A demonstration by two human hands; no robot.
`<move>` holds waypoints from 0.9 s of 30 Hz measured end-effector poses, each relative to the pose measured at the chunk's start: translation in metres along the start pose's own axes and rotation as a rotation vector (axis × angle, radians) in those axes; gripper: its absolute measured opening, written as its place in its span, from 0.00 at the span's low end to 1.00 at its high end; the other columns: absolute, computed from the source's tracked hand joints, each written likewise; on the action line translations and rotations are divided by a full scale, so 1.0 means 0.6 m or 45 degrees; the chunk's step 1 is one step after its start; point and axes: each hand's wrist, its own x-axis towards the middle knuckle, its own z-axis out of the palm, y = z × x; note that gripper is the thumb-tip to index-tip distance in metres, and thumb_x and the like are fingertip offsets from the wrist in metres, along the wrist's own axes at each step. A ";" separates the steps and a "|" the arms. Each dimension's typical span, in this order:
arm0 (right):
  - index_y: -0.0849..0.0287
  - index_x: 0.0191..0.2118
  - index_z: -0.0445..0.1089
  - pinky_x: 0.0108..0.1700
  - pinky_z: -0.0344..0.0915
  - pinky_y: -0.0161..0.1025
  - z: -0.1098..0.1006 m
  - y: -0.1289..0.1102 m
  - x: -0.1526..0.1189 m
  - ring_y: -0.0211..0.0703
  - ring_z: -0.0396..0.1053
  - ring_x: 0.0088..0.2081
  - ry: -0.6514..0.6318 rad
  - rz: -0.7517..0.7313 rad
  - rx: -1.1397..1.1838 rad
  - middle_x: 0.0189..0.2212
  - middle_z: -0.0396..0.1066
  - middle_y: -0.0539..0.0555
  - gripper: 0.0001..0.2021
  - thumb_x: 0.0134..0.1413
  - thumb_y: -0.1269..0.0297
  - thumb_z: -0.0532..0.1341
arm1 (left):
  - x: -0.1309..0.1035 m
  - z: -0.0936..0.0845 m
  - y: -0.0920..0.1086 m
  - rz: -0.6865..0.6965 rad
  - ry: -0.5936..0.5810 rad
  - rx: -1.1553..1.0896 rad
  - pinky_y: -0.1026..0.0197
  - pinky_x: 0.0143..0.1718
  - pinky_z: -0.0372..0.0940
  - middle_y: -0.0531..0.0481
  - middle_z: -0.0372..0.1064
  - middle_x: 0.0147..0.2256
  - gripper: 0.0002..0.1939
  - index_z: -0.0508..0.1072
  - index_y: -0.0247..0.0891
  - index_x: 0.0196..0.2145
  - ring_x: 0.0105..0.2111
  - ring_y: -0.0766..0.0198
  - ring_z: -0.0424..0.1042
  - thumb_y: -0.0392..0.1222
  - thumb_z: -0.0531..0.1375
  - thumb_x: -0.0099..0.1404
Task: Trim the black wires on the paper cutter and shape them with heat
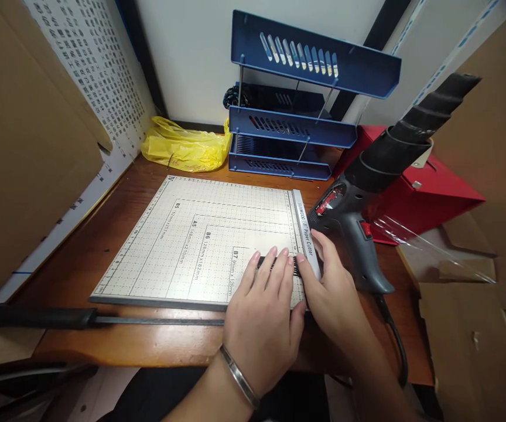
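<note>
Left hand [262, 316] — grip open, over black strip [262, 263]; right hand [334, 293] — grip open, at "Paper Cutter" rail [302, 221]; "B7"-marked board [147, 258]

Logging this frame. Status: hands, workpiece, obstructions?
Left fingers flat over black ribbed piece, mostly hidden, on cutter board. Right fingers at metal edge strip. Heat gun close on right.

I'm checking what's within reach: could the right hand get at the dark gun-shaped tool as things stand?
Probably yes: the gun-shaped tool has its grip just to the right of the right hand, with nothing visible between them, though that hand would first have to leave the paper cutter.
</note>
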 end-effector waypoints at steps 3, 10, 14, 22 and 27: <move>0.55 0.65 0.55 0.58 0.62 0.57 0.000 -0.004 -0.002 0.57 0.66 0.58 -0.006 0.002 -0.094 0.60 0.65 0.59 0.25 0.65 0.57 0.52 | 0.000 0.000 0.000 -0.005 -0.023 -0.011 0.48 0.70 0.42 0.47 0.51 0.67 0.28 0.56 0.34 0.67 0.68 0.56 0.48 0.48 0.46 0.74; 0.49 0.65 0.55 0.61 0.59 0.55 -0.001 0.006 -0.006 0.52 0.61 0.62 0.059 0.007 0.091 0.63 0.62 0.54 0.23 0.66 0.59 0.51 | -0.001 -0.008 -0.001 0.033 -0.032 0.011 0.48 0.69 0.42 0.46 0.46 0.68 0.29 0.54 0.32 0.67 0.69 0.56 0.45 0.47 0.45 0.74; 0.51 0.65 0.55 0.61 0.59 0.56 0.001 0.004 -0.008 0.53 0.61 0.61 0.037 0.003 0.055 0.62 0.62 0.55 0.26 0.63 0.58 0.55 | -0.004 -0.016 -0.004 0.008 0.021 0.047 0.50 0.69 0.43 0.45 0.48 0.68 0.30 0.54 0.30 0.67 0.68 0.58 0.46 0.50 0.46 0.74; 0.58 0.65 0.56 0.62 0.55 0.61 0.004 -0.001 -0.011 0.57 0.60 0.61 0.034 -0.057 -0.070 0.62 0.62 0.59 0.26 0.63 0.58 0.52 | -0.008 -0.009 -0.013 -0.018 0.052 0.094 0.49 0.68 0.44 0.42 0.56 0.65 0.28 0.60 0.28 0.64 0.66 0.56 0.53 0.49 0.47 0.74; 0.59 0.65 0.55 0.62 0.56 0.60 0.005 -0.001 -0.012 0.57 0.60 0.61 0.042 -0.072 -0.122 0.62 0.61 0.59 0.27 0.64 0.57 0.51 | -0.008 -0.006 -0.014 -0.003 0.010 0.081 0.48 0.69 0.44 0.42 0.54 0.66 0.28 0.59 0.29 0.65 0.67 0.55 0.52 0.49 0.46 0.74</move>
